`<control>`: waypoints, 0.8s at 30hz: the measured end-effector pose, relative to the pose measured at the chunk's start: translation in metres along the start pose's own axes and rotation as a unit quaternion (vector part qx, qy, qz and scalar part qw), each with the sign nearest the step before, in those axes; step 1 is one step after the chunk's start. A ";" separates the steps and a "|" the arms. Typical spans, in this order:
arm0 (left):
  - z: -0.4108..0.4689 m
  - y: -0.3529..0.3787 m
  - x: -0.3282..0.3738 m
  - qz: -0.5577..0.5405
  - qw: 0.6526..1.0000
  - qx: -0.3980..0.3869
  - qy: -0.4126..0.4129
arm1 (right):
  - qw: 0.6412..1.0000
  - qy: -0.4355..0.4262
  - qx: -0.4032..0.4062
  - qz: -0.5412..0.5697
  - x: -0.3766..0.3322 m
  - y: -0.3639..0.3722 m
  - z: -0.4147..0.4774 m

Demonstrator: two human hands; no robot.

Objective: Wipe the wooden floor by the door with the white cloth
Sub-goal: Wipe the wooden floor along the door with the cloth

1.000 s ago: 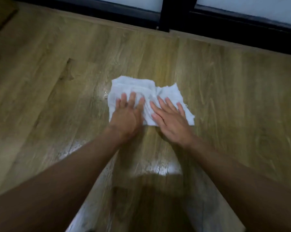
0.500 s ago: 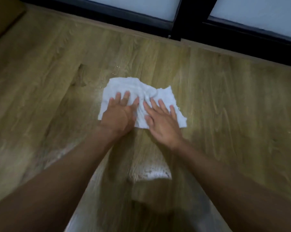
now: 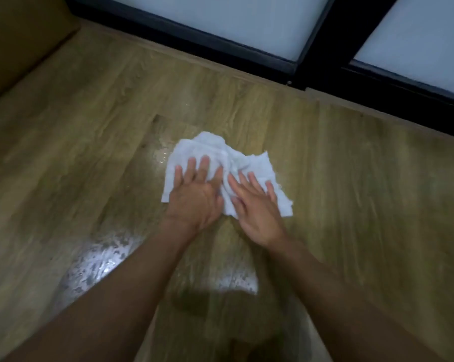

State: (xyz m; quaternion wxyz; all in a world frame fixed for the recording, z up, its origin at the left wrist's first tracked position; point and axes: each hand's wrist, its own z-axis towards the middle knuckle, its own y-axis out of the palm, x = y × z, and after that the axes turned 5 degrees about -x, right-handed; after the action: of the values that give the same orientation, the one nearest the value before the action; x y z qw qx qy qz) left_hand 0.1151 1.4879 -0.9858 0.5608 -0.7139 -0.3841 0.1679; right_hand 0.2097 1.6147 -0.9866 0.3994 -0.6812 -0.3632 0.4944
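Leftward over the wooden floor (image 3: 351, 178) near the door (image 3: 317, 48) has gone the white cloth (image 3: 249, 163). The left hand (image 3: 194, 199) and right hand (image 3: 257, 207) press it flat, fingers spread. It looks soft, limp and likely damp, so pressing mid-cloth should suit.

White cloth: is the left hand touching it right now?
Touching. The head view shows the left hand lying flat on the crumpled white cloth, covering its near edge.
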 end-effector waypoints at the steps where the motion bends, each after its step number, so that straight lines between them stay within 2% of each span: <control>1: -0.009 0.003 0.002 -0.006 1.000 0.003 0.020 | 1.000 -0.029 0.000 0.000 0.008 -0.002 -0.010; 3: -0.016 0.004 -0.001 -0.015 0.999 0.024 0.034 | 0.998 -0.048 -0.019 -0.022 0.028 -0.008 -0.005; 5: -0.005 -0.002 -0.018 -0.008 1.000 0.018 0.012 | 0.999 -0.015 -0.025 -0.036 0.024 -0.011 0.022; 8: 0.021 -0.019 -0.057 -0.027 0.997 0.001 -0.072 | 0.996 0.061 -0.031 -0.060 -0.020 0.001 0.077; 10: 0.028 -0.028 -0.078 -0.035 0.994 0.002 -0.101 | 0.995 0.056 -0.053 -0.059 -0.058 0.010 0.094; 12: 0.018 -0.024 -0.080 -0.035 0.994 0.003 -0.099 | 0.996 0.020 -0.067 -0.063 -0.073 0.019 0.087; 15: -0.014 -0.003 -0.067 -0.020 0.996 0.050 -0.065 | 0.995 -0.044 -0.050 -0.079 -0.055 0.018 0.056; 19: -0.027 0.000 -0.085 -0.019 0.998 0.055 -0.034 | 0.989 -0.036 -0.030 -0.144 -0.047 0.016 0.070; 22: -0.013 -0.015 -0.130 -0.037 0.992 0.036 -0.111 | 0.991 0.018 -0.042 -0.127 -0.090 0.027 0.111; 24: -0.008 -0.025 -0.156 -0.057 0.986 0.017 -0.154 | 0.991 0.009 -0.059 -0.117 -0.122 0.038 0.123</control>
State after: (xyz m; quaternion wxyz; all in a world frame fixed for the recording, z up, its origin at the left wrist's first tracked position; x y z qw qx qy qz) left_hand 0.0100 1.3693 -0.9895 0.5158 -0.6468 -0.5029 0.2503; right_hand 0.0651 1.5129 -0.9974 0.4172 -0.6606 -0.4652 0.4161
